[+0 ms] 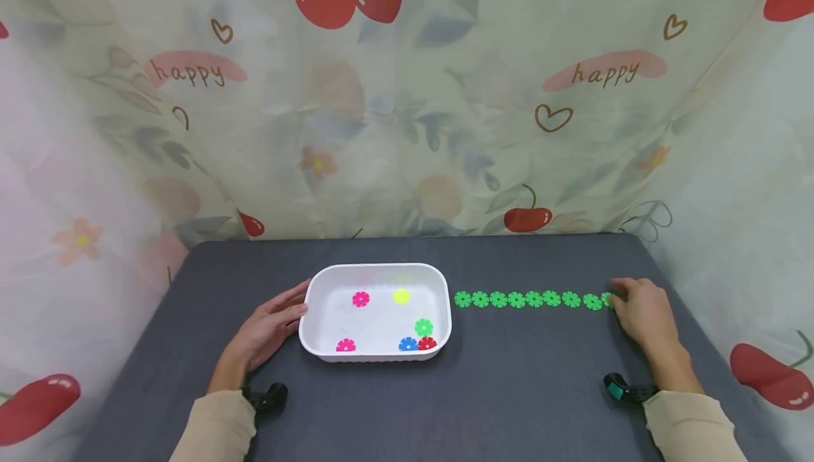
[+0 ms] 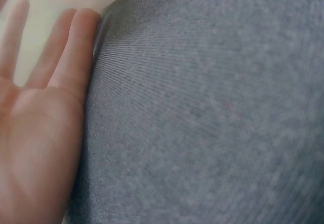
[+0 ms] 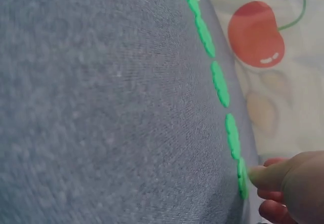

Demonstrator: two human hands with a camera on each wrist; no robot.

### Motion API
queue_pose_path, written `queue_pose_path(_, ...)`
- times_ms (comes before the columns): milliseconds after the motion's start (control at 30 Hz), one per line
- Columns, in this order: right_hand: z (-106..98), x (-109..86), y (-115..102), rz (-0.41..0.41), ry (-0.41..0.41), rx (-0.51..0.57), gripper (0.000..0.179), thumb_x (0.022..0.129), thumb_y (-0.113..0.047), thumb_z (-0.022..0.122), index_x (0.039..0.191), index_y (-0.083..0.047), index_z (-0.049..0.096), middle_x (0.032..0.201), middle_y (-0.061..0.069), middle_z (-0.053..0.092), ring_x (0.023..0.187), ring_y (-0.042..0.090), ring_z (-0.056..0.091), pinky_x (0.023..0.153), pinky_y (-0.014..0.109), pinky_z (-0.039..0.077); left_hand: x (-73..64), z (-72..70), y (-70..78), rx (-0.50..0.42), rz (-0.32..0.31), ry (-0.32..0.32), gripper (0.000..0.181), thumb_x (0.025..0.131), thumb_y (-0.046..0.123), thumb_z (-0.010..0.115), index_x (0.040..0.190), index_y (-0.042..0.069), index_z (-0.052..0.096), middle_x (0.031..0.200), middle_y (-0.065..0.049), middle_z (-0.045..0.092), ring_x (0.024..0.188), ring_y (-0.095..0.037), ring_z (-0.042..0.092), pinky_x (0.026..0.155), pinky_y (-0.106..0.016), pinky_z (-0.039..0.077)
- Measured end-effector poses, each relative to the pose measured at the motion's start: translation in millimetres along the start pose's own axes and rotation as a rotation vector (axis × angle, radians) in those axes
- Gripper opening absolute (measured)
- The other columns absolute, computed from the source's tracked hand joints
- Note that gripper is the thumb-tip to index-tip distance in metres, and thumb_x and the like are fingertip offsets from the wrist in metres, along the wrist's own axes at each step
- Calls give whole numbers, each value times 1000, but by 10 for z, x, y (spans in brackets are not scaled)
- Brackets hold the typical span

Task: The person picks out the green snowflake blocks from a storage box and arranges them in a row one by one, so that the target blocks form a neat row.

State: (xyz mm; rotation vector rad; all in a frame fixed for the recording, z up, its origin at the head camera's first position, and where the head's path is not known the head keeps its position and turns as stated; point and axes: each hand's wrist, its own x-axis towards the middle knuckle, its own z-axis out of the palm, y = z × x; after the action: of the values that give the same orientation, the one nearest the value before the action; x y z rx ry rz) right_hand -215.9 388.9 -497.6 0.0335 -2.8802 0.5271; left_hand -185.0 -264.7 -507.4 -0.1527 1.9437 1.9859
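Observation:
A white tray (image 1: 375, 312) stands at the table's middle with flat notched discs inside: two pink, one yellow, one green, one blue and one red. My left hand (image 1: 270, 328) rests against the tray's left side, its fingers extended, as the left wrist view also shows. To the right of the tray runs a row of several green notched discs (image 1: 516, 299). At the row's right end my right hand (image 1: 645, 310) pinches the last green disc (image 3: 242, 179), thumb at its edge. That disc is partly hidden by the fingers in the head view.
Dark grey cloth covers the table (image 1: 509, 398). A patterned curtain (image 1: 394, 95) with cherries and hearts hangs behind and along both sides. Each wrist wears a black strapped device, one on the left (image 1: 270, 398) and one on the right (image 1: 626, 388).

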Motion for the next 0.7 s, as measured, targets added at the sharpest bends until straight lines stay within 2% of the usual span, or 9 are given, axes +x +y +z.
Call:
queue_pose_path(133, -6, -6, -69, 13, 14, -19, 39, 98, -12, 61, 130, 11, 58, 121, 41, 55, 111, 58, 47, 97, 69, 36, -1, -10, -4, 5, -1, -2, 68, 101, 26, 66, 161, 22, 34, 166, -11, 34, 128, -1, 55, 105, -21, 50)
queue_pose_path(233, -36, 7, -145, 43, 3, -12, 49, 103, -21, 58, 139, 11, 50, 129, 44, 46, 118, 61, 39, 99, 70, 31, -1, -13, -6, 9, -3, 0, 69, 100, 26, 66, 161, 22, 34, 166, -11, 34, 129, -1, 54, 107, -22, 50)
queue_pose_path(500, -191, 48, -400, 144, -121, -1, 78, 107, -52, 42, 155, 7, 27, 145, 46, 25, 126, 70, 25, 96, 76, 29, 1, -19, -8, 6, 4, -11, 70, 100, 26, 66, 161, 23, 33, 166, -10, 33, 129, 0, 54, 108, -22, 49)
queue_pose_path(700, -255, 54, -582, 153, -176, 7, 87, 105, -61, 37, 159, 3, 18, 155, 45, 12, 136, 71, 15, 104, 80, 20, -3, -21, -4, 17, -1, -4, 70, 100, 27, 67, 161, 23, 33, 166, -10, 34, 131, -1, 53, 111, -25, 48)
